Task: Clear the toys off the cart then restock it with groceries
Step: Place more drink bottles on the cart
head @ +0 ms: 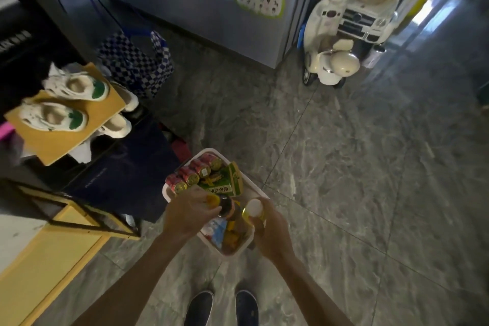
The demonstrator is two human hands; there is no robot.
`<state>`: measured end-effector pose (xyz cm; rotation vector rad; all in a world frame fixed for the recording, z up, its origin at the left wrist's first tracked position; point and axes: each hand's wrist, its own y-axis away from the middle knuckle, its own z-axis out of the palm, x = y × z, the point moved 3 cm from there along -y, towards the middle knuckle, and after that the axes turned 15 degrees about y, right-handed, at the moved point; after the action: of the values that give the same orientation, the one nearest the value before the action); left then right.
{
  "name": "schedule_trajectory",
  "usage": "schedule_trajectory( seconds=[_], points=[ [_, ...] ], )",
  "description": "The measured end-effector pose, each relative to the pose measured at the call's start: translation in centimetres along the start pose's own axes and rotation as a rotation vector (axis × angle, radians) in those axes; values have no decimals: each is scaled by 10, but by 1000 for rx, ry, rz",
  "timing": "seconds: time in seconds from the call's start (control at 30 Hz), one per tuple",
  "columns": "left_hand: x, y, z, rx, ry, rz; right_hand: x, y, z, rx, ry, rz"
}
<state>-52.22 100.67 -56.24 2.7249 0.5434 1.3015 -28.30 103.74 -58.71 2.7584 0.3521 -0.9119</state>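
Gripping dark bottle [228,207] in left hand [189,210], white-capped jar [254,209] in right hand [272,229], above cart [169,194] (crowded); could topple cans [197,172].

Left hand [189,209] gripping bottle [228,206], right hand [268,229] gripping container [254,209], both reaching forward

White sneakers [76,86] sit on a yellow board [58,145]. A blue checkered bag [132,66] stands just beyond them
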Motion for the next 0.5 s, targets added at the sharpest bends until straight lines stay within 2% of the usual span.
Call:
schedule_trajectory(
  seconds=[0.1, 0.27, 0.37, 0.5],
  points=[
    [15, 27, -36, 116, 141, 1, -36, 5, -36, 30, -31, -53],
    [20, 85, -101, 289, 375, -8, -103, 7, -71, 8, 69, -151],
    [33, 128, -148, 399, 421, -44, -154, 11, -79, -10, 140, -245],
    [32, 186, -214, 594, 464, -84, -235, 21, -80, -26, 113, -395]
  ],
)
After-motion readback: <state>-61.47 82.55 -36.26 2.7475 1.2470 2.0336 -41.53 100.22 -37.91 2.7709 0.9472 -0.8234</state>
